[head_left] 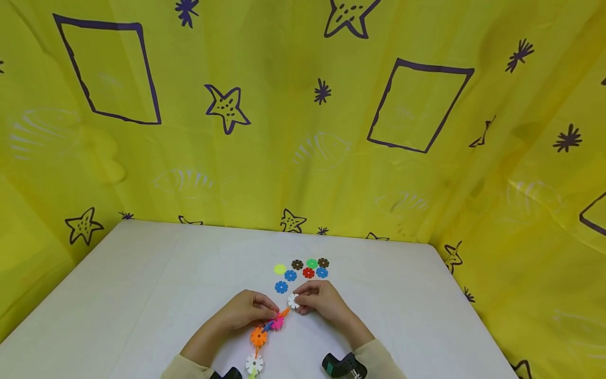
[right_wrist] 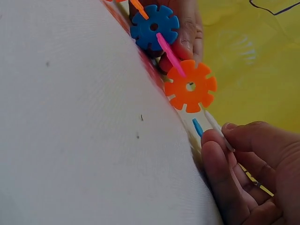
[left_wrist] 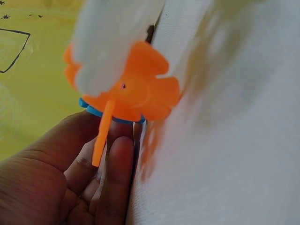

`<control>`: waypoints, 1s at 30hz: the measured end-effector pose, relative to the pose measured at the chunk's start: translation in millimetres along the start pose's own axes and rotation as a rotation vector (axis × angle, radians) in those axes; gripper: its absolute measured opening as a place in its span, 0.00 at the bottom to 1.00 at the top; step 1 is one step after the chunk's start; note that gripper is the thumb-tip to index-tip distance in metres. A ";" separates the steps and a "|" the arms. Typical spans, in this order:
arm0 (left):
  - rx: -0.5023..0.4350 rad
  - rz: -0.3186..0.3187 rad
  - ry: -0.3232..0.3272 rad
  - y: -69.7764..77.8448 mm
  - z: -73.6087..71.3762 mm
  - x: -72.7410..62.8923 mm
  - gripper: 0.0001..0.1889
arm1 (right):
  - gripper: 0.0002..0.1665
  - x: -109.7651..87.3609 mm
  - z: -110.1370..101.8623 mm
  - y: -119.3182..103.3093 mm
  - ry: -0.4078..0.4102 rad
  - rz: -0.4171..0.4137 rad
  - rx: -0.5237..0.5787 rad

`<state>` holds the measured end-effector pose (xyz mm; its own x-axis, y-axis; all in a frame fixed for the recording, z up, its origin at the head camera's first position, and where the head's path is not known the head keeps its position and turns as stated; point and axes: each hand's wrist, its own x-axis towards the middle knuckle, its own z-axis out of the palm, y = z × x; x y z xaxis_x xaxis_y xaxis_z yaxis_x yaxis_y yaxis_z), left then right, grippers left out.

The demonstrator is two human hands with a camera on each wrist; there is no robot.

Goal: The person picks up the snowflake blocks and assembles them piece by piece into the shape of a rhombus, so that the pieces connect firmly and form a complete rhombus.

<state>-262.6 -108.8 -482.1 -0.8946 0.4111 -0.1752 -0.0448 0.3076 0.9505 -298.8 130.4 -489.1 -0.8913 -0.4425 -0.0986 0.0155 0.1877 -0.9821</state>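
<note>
A chain of slotted plastic discs runs toward me across the white table. My left hand [head_left: 241,311] grips it near the pink disc [head_left: 277,322], by the blue disc [right_wrist: 164,21]. Lower in the chain are an orange disc [head_left: 258,337], a white disc [head_left: 254,363] and a yellow-green piece at the frame's bottom edge. Another orange disc [right_wrist: 202,86] forms the upper end. Between thumb and fingers, my right hand [head_left: 323,302] pinches a separate white disc [head_left: 292,301]. Seen edge-on in the right wrist view, its rim is right at the orange end disc's slots.
Beyond the hands, several loose discs lie on the table [head_left: 156,284]: blue [head_left: 281,287], yellow [head_left: 280,269], red [head_left: 309,272], green [head_left: 312,263] and brown [head_left: 297,265] among them. A patterned yellow curtain [head_left: 270,173] hangs behind and beside the table. Black devices [head_left: 345,366] sit at both wrists.
</note>
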 end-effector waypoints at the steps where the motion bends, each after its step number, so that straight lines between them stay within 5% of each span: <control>1: 0.000 0.005 -0.003 -0.3 0.0 0.1 0.11 | 0.14 -0.4 0.5 -0.1 -0.002 -0.001 0.006; 30: 0.020 0.003 -0.016 -1.6 -1.0 2.0 0.11 | 0.17 -5.0 11.2 -3.5 0.012 0.053 0.015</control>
<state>-264.8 -109.3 -483.7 -0.8877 0.4253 -0.1765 -0.0333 0.3232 0.9458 -289.3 122.2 -487.0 -0.8946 -0.4214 -0.1486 0.0695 0.1974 -0.9779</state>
